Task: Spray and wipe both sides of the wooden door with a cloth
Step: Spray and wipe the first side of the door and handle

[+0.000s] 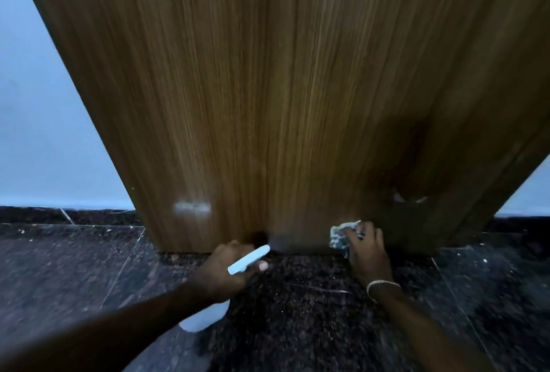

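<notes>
Nearest, at seven o'clock, the left hand (226, 267) is gripping the spray bottle (248, 258), fingers curled round its neck. The nozzle is aiming at the foot of the wooden door (268, 89), likely to wet that strip. At five o'clock the right hand (369, 255) is clutching the cloth (342, 233) and pressing it to the wood for wiping. Farther off, the panel is filling twelve.

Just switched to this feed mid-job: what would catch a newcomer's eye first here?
The wooden door fills most of the view, standing on a dark speckled floor, with a pale shiny patch low on its left. At its foot, the left hand grips a white spray bottle, nozzle toward the door, while the right hand holds a cloth against the door's lower right.
</notes>
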Motion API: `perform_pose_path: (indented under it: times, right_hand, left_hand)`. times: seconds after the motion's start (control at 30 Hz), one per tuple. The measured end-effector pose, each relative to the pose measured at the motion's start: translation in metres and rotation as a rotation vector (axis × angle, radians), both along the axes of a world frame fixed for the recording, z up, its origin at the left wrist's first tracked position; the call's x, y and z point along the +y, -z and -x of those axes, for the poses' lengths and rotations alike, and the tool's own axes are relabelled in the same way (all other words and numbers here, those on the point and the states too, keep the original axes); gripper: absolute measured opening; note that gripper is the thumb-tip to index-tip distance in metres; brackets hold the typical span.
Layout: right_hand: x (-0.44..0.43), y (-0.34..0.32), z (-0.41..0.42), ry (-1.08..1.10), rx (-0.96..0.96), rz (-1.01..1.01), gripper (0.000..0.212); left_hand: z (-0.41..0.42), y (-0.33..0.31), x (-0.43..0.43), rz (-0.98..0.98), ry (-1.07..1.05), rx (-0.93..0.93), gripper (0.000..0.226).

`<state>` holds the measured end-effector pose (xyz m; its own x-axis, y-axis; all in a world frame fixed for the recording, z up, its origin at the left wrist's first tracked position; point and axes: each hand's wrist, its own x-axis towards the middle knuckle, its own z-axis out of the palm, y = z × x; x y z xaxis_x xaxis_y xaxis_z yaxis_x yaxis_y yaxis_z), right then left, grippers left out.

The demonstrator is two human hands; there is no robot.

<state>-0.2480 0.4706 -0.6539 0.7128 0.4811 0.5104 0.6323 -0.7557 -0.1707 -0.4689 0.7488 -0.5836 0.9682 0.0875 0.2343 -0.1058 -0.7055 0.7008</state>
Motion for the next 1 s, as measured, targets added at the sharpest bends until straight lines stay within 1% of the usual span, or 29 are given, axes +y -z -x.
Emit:
perform_pose_path:
  times: [0.07, 0.1, 0.13, 0.17, 0.2, 0.23, 0.27, 0.3, 0.33, 0.4, 0.43, 0.5, 0.53, 0.6, 0.67, 0.73, 0.8, 0.83, 0.87, 0.9, 0.93, 0.97, 1.0]
  right_hand:
    - [0.003, -0.018, 0.001, 0.067, 0.082, -0.312, 0.045]
    - [0.010, -0.025, 0.004, 0.088, 0.098, -0.474, 0.046]
    - [0.023, -0.030, 0.009, 0.102, 0.102, -0.604, 0.046]
    - [0.039, -0.034, 0.016, 0.105, 0.102, -0.685, 0.046]
    - [0.058, -0.037, 0.025, 0.084, 0.095, -0.723, 0.046]
    - [0.078, -0.038, 0.034, 0.049, 0.085, -0.717, 0.047]
    - [0.098, -0.034, 0.044, 0.001, 0.071, -0.665, 0.046]
    - [0.115, -0.024, 0.052, -0.058, 0.048, -0.557, 0.044]
    - [0.129, -0.008, 0.060, -0.119, 0.030, -0.409, 0.041]
    - [0.139, 0.031, 0.070, -0.230, 0.003, -0.077, 0.039]
    - [0.135, 0.048, 0.071, -0.260, -0.003, 0.029, 0.038]
    - [0.117, 0.060, 0.062, -0.213, 0.002, 0.106, 0.033]
    - [0.103, 0.061, 0.053, -0.159, 0.022, 0.095, 0.032]
    - [0.068, 0.060, 0.035, -0.036, 0.075, -0.042, 0.033]
    - [0.036, 0.052, 0.021, 0.114, 0.199, -0.325, 0.034]
    - [0.023, 0.037, 0.011, 0.310, 0.421, -0.685, 0.034]
    - [0.035, 0.018, 0.002, 0.622, 0.686, -1.065, 0.039]
    - [0.041, 0.010, -0.004, 0.750, 0.849, -1.217, 0.045]
    - [0.045, 0.011, -0.014, 0.812, 0.964, -1.317, 0.047]
    - [0.050, 0.010, -0.021, 0.793, 1.056, -1.353, 0.045]
    - [0.055, 0.014, -0.031, 0.726, 1.135, -1.355, 0.040]
    - [0.062, 0.012, -0.035, 0.655, 1.148, -1.326, 0.032]
    - [0.066, -0.009, -0.027, 0.599, 1.111, -1.287, 0.029]
  left_hand:
    - [0.000, 0.005, -0.002, -0.014, 0.015, 0.000, 0.058]
    - [0.000, 0.007, 0.001, -0.021, 0.016, -0.006, 0.059]
    - [0.001, 0.008, 0.005, -0.029, 0.007, -0.008, 0.056]
    - [0.001, 0.009, 0.011, -0.036, -0.006, -0.014, 0.051]
    - [0.001, 0.008, 0.015, -0.039, -0.019, -0.014, 0.046]
    - [0.000, 0.010, 0.019, -0.032, -0.029, -0.014, 0.041]
    - [-0.001, 0.009, 0.022, -0.021, -0.035, -0.021, 0.037]
    - [-0.003, 0.009, 0.023, -0.005, -0.036, -0.034, 0.033]
    - [-0.003, 0.008, 0.024, 0.014, -0.043, -0.049, 0.033]
    - [-0.006, 0.008, 0.023, 0.048, -0.075, -0.064, 0.038]
    - [-0.006, 0.008, 0.023, 0.058, -0.093, -0.066, 0.042]
    - [-0.008, 0.007, 0.023, 0.062, -0.095, -0.054, 0.046]
    - [-0.009, 0.007, 0.024, 0.063, -0.092, -0.047, 0.046]
    - [-0.012, 0.007, 0.025, 0.078, -0.097, -0.031, 0.046]
    - [-0.015, 0.007, 0.021, 0.116, -0.108, -0.039, 0.045]
    - [-0.019, 0.004, 0.014, 0.134, -0.087, -0.040, 0.044]
    - [-0.025, -0.002, 0.004, 0.154, -0.060, -0.040, 0.045]
    - [-0.028, -0.005, 0.000, 0.162, -0.046, -0.037, 0.045]
    - [-0.032, -0.009, -0.004, 0.163, -0.030, -0.039, 0.044]
    - [-0.035, -0.013, -0.009, 0.164, -0.013, -0.041, 0.042]
    - [-0.039, -0.018, -0.014, 0.166, 0.001, -0.046, 0.038]
    - [-0.042, -0.024, -0.019, 0.174, 0.008, -0.056, 0.035]
    - [-0.044, -0.028, -0.024, 0.190, 0.008, -0.067, 0.034]
